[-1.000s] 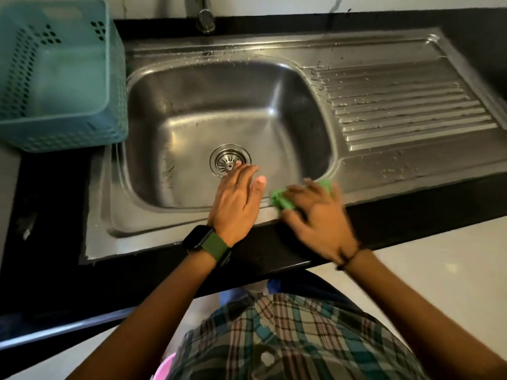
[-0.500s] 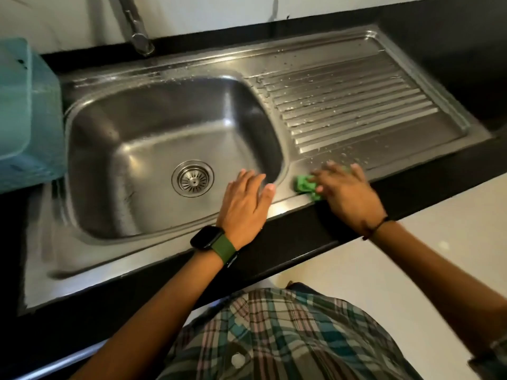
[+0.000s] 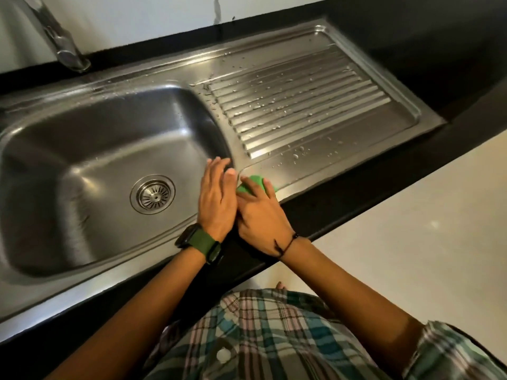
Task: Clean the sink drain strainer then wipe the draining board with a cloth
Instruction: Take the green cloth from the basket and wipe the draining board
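A green cloth [image 3: 256,181] lies on the near left corner of the ribbed steel draining board [image 3: 301,111], which carries water drops. My right hand [image 3: 260,215] presses down on the cloth, covering most of it. My left hand [image 3: 218,198] rests flat on the sink's front rim beside the right hand, fingers together and holding nothing. The round metal drain strainer [image 3: 152,193] sits in the bottom of the steel sink basin [image 3: 82,165], left of both hands.
A metal tap [image 3: 59,39] rises at the back left. Black countertop [image 3: 452,64] surrounds the sink, and its front edge runs diagonally below my hands. Pale floor [image 3: 411,229] lies to the right.
My right hand slid the cloth left along the board's near edge until it touched my left hand. The view shifted, and the teal basket left the frame.
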Action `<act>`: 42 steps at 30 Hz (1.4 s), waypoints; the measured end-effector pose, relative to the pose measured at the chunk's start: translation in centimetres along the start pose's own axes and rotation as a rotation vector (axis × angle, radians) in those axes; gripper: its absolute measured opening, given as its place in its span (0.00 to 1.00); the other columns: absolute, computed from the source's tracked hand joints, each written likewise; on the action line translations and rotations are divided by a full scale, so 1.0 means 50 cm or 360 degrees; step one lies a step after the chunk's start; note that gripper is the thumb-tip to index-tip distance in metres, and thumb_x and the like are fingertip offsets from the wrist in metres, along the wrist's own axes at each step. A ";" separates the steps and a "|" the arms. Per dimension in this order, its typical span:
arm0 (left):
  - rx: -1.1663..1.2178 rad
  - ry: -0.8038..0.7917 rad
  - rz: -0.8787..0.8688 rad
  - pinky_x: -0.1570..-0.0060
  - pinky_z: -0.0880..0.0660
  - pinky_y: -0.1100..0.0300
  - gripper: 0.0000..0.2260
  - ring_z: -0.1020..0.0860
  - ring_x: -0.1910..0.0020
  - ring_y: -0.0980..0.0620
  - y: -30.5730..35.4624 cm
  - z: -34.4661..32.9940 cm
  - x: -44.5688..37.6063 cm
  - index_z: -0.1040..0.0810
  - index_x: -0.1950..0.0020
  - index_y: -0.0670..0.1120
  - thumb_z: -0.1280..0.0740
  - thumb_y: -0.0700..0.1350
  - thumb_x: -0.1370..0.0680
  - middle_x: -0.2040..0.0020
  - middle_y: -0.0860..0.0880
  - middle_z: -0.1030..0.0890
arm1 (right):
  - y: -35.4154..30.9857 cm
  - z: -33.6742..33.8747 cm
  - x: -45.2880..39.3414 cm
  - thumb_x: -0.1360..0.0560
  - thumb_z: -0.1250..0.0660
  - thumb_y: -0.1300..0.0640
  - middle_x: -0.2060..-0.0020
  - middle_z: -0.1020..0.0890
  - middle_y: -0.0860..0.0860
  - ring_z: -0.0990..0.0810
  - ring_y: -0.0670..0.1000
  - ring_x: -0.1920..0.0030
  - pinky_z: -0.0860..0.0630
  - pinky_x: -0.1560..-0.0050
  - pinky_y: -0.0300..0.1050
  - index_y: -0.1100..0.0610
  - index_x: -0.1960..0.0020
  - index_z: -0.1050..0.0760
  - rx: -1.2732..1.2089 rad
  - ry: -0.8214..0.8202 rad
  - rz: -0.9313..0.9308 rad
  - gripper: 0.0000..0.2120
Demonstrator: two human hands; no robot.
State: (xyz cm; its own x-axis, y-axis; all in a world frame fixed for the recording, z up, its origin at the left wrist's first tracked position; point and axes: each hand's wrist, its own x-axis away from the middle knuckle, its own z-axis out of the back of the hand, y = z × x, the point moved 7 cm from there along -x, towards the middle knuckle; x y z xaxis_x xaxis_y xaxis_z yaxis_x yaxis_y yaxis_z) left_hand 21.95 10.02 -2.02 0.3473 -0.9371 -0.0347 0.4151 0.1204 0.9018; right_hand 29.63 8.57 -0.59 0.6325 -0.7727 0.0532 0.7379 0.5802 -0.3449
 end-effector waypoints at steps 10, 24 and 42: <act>-0.0734 -0.0261 -0.0339 0.29 0.59 0.56 0.32 0.49 0.25 0.49 0.034 -0.061 0.005 0.38 0.29 0.46 0.58 0.62 0.26 0.25 0.44 0.41 | 0.354 0.125 0.033 0.22 0.43 0.55 0.29 0.33 0.49 0.45 0.53 0.25 0.53 0.29 0.61 0.49 0.36 0.29 0.0076 0.0035 -0.0092 0.15; -0.0574 -0.0431 -0.0381 0.25 0.52 0.51 0.25 0.45 0.25 0.46 0.133 -0.248 -0.056 0.35 0.31 0.42 0.54 0.50 0.24 0.28 0.42 0.37 | 0.261 0.080 0.039 0.25 0.42 0.56 0.31 0.32 0.50 0.43 0.55 0.27 0.54 0.28 0.61 0.53 0.32 0.33 0.0021 0.0137 -0.0186 0.21; -0.0669 -0.0453 -0.0296 0.35 0.39 0.38 0.21 0.36 0.34 0.35 0.150 -0.253 -0.052 0.32 0.38 0.38 0.51 0.50 0.24 0.36 0.34 0.32 | 0.843 0.312 0.066 0.20 0.47 0.57 0.25 0.42 0.50 0.52 0.57 0.24 0.56 0.30 0.67 0.49 0.34 0.30 0.0015 0.0216 -0.0718 0.16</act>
State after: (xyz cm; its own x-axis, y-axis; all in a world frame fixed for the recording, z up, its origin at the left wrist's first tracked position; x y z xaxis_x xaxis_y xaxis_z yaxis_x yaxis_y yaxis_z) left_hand 34.80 17.50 -0.63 0.0182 -0.9998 -0.0066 0.7690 0.0097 0.6392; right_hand 66.49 34.52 -0.32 0.2120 -0.9746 0.0727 0.9345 0.1804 -0.3067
